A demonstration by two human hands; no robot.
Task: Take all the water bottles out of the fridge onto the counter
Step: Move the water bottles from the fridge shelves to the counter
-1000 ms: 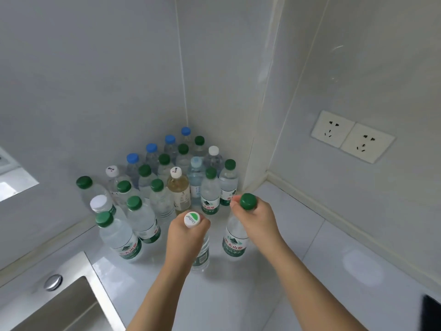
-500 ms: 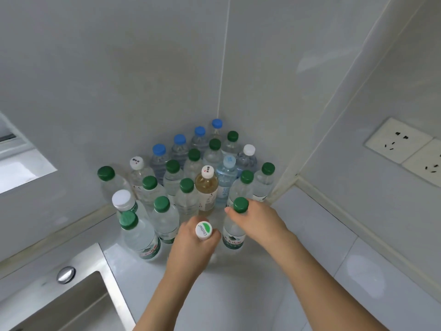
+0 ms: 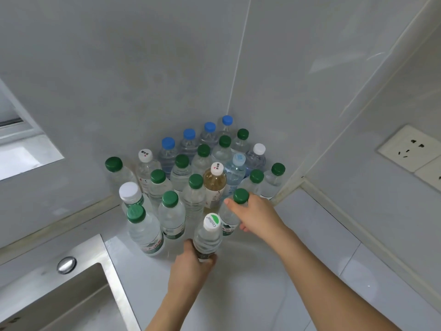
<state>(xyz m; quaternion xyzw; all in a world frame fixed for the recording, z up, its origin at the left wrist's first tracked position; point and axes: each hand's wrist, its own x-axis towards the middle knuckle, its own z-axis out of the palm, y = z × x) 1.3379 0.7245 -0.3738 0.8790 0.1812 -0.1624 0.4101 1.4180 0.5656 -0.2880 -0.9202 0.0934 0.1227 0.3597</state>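
Gripping two upright bottles at the cluster's near edge on the table (image 3: 274, 283): left hand (image 3: 191, 266) holding the white-capped bottle (image 3: 207, 237), right hand (image 3: 256, 215) grasping the green-capped bottle (image 3: 230, 217) just beyond.

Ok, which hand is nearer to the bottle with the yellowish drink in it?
The right hand. It grips a green-capped bottle just beside the yellowish bottle. The left hand is lower down, nearer the camera, holding the white-capped bottle.

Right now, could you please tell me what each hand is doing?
Left hand: grips the white-capped bottle low on its body.
Right hand: holds the green-capped bottle at its neck.
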